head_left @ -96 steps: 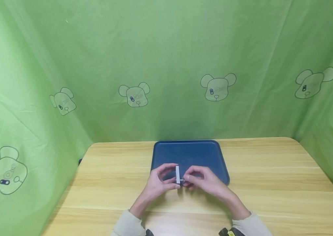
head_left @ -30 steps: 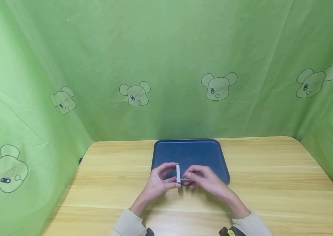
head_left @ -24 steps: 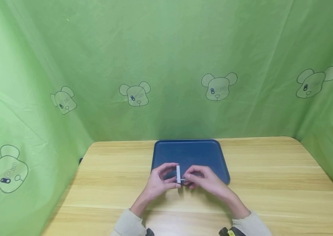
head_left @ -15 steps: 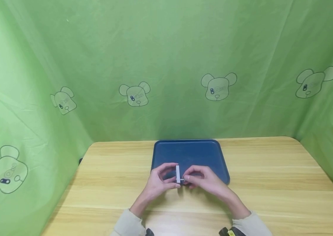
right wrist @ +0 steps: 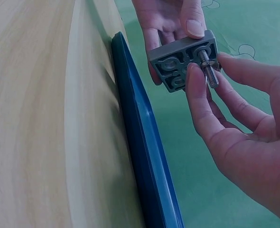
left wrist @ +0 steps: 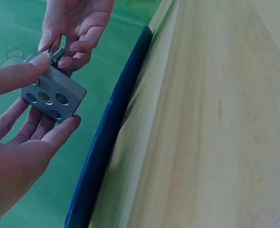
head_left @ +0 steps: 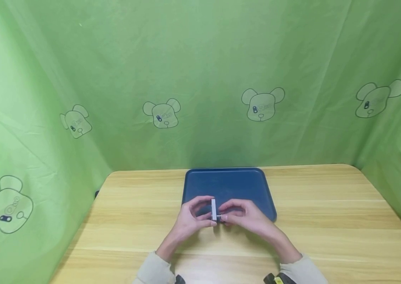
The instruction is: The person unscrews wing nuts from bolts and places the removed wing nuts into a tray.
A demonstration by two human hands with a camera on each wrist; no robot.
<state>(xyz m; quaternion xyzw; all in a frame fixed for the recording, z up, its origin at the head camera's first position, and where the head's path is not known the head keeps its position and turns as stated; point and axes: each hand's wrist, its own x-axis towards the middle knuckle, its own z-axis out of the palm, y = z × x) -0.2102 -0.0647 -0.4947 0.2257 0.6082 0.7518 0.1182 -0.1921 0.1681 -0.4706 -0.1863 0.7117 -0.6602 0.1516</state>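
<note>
My left hand [head_left: 190, 217] grips a grey metal block [left wrist: 54, 90] by its edges, thumb on one side and fingers on the other. Several round holes run through it, and the right wrist view shows its recessed back face. A threaded bolt [right wrist: 208, 69] sticks out of that face near one corner, towards my right hand [head_left: 248, 216]. A small metal nut [left wrist: 53, 61] sits on the bolt close to the block. My right thumb and index finger pinch around the nut, partly hiding it. Both hands hold the parts above the near edge of a blue tray [head_left: 227, 185].
The tray lies on a wood-grain table [head_left: 321, 205], near its far edge. A green curtain [head_left: 200, 59] with bear-head outlines encloses the back and sides.
My right thumb and fingers shift around the bolt, the index finger now straighter and further from the thumb. My left hand and the block stay almost in place.
</note>
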